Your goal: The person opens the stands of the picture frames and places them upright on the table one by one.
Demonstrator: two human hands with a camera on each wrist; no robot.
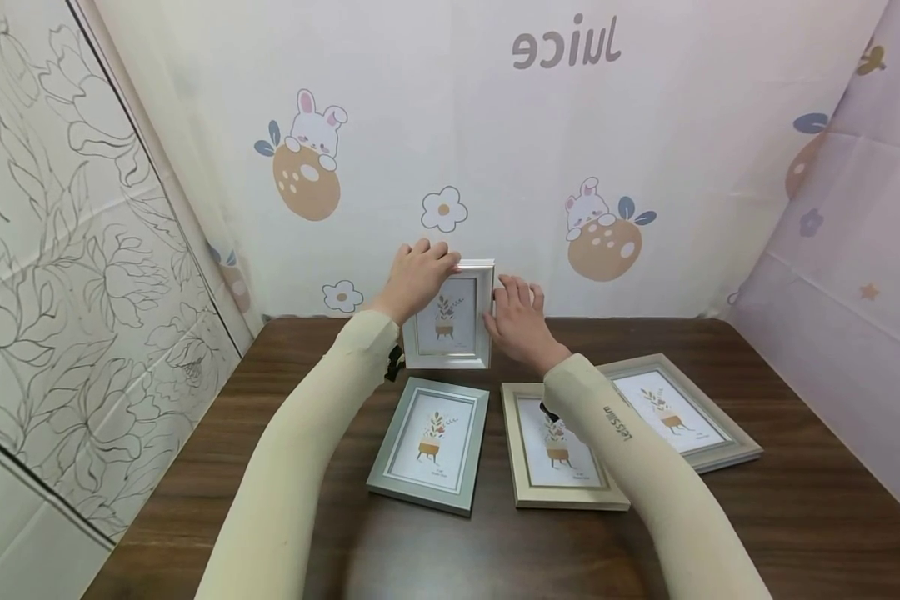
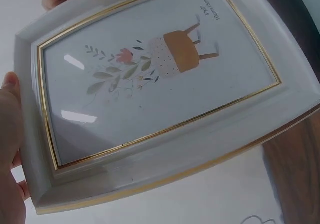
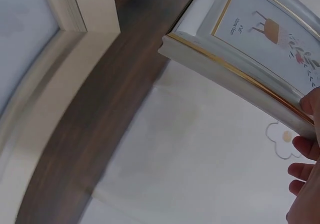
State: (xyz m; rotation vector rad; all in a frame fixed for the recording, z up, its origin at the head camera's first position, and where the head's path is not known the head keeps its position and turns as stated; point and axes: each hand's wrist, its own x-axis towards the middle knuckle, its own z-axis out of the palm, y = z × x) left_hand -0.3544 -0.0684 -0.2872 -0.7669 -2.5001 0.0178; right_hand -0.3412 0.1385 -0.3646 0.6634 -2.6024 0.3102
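Observation:
A white picture frame [image 1: 447,360] with a gold inner line stands upright at the back of the table, its plant picture facing me. My left hand [image 1: 418,279] grips it along the top edge, with fingers [image 2: 11,84] at that edge in the left wrist view. At its right side edge, my right hand [image 1: 523,323] pinches it, the thumb [image 3: 311,102] on the front and the other fingers beside and behind. A green-grey picture frame [image 1: 381,481] lies face up in front. Right of it lies a cream picture frame [image 1: 526,492], partly covered by my right forearm.
A beige-grey picture frame [image 1: 737,451] lies angled at the right, also partly behind the right sleeve. Behind the dark wooden table [image 1: 285,367] hangs a white cloth [image 1: 457,108] printed with rabbits and flowers. A panel with line-drawn flowers [image 1: 82,250] borders the left.

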